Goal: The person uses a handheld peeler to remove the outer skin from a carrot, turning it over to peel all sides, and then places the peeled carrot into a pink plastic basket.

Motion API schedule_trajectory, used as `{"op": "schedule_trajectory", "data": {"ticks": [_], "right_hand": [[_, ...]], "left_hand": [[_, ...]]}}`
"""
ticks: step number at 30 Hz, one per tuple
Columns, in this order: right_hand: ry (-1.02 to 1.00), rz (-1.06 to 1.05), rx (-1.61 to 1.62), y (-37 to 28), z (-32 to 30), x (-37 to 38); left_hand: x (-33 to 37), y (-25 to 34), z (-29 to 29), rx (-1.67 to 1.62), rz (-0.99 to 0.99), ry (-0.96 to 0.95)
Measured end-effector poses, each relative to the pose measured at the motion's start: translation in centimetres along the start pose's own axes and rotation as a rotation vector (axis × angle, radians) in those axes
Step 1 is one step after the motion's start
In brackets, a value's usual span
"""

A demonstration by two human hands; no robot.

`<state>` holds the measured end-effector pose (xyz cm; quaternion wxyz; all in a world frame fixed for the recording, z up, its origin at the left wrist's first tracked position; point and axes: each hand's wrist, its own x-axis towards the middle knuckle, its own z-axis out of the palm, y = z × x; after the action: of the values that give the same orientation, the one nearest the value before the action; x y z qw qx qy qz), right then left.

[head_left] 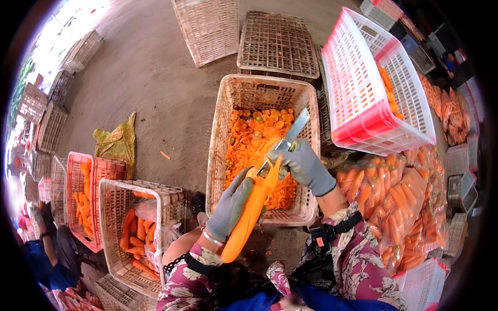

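A large peeled-looking carrot (244, 223) lies slantwise in my left hand (228, 205), whose gloved fingers are wrapped round it. My right hand (306, 165), also in a grey glove, grips a metal peeler (297, 126) with a long flat silver end sticking up past the fingers. The peeler's lower part rests on the upper end of the carrot, where orange peel bunches up and partly hides the contact. Both hands are over a dirty whitish plastic crate (215, 150) filled with orange peelings (241, 137) and cut carrot ends.
At right stands a white and red crate (358, 88) with carrots, above bagged carrots (394, 202). On the left are a crate of carrots (106, 223), a red crate (94, 207) and a yellow sack (116, 142). Upturned crates (277, 41) sit beyond. Another person (52, 254) is at far left.
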<state>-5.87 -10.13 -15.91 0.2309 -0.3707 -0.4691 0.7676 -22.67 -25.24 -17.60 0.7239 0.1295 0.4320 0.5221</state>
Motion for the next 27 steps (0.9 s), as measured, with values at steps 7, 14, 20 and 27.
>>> {"op": "schedule_trajectory", "data": {"ticks": [7,14,20,27], "right_hand": [[-0.012,-0.034,0.125,1.0,-1.7,1.3],[0.583,-0.371,-1.001,2.8,-5.0,3.4],[0.079,-0.118,-0.195,-1.6,2.4,-1.5],[-0.396,0.310,-0.163,-1.3,8.0,-6.0]], "left_hand": [[-0.8,1.7,0.7,-0.014,-0.088,-0.058],[-0.5,1.4,0.1,-0.129,-0.070,-0.050],[1.2,1.2,-1.7,-0.294,0.012,0.070],[1.8,0.3,-1.6,-0.340,0.148,0.146]]}}
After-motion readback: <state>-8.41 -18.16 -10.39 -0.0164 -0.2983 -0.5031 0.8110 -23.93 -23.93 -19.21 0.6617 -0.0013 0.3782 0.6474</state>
